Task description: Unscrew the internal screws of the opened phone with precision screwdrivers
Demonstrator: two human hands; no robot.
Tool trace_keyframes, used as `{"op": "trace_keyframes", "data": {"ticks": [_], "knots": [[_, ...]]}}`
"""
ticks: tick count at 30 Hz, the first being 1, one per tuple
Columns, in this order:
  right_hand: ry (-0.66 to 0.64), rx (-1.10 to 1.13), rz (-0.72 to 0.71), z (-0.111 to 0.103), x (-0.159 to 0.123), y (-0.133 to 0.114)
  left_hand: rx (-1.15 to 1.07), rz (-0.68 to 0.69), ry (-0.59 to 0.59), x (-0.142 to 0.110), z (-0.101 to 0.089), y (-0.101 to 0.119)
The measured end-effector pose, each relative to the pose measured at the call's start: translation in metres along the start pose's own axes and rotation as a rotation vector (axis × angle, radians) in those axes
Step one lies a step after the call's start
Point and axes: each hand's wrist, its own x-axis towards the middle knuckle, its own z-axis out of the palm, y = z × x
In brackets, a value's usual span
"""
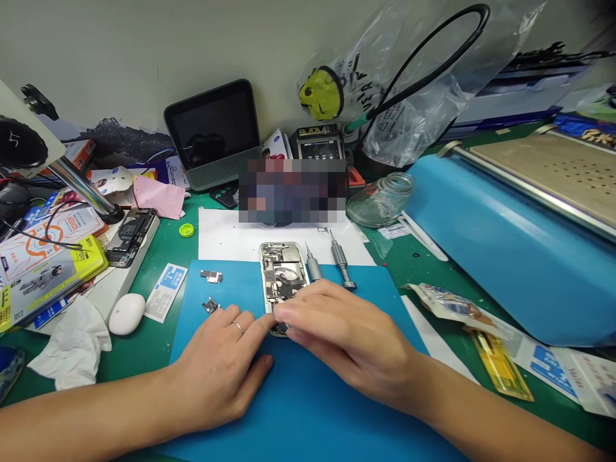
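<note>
An opened smartphone, its inner parts exposed, lies on a blue mat in front of me. My left hand rests on the mat at its lower left, palm down; the index finger reaches the phone's lower edge and the thumb stands apart. Over the phone's lower right my right hand is closed, thumb and fingers pinched together; whatever they may hold is hidden. Two grey screwdrivers, one farther right and one beside the phone, are near my right hand. Small phone parts, a metal-plated piece and a dark piece, lie left.
A white paper sheet lies behind the mat. At left are another opened phone, a white earbud case and a crumpled tissue. A glass jar and a large blue machine stand right; a smart display stands behind.
</note>
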Motion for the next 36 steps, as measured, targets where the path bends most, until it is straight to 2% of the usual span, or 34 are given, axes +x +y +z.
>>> {"op": "trace_keyframes", "data": {"ticks": [8, 13, 26, 36], "knots": [[-0.010, -0.014, -0.010, 0.0017, -0.0019, 0.0007, 0.000, 0.004, -0.016, 0.0020, -0.0002, -0.0013], [-0.030, -0.040, -0.035, 0.0025, -0.0029, 0.0014, 0.012, 0.016, 0.015, 0.0022, 0.0006, -0.0010], [-0.044, -0.026, 0.042, -0.0019, -0.0006, -0.0011, -0.003, 0.002, -0.016, 0.0014, 0.0010, -0.0024], [-0.030, -0.059, 0.025, 0.0017, -0.0018, -0.0004, -0.007, 0.002, -0.024, -0.0006, 0.0016, -0.0026]]}}
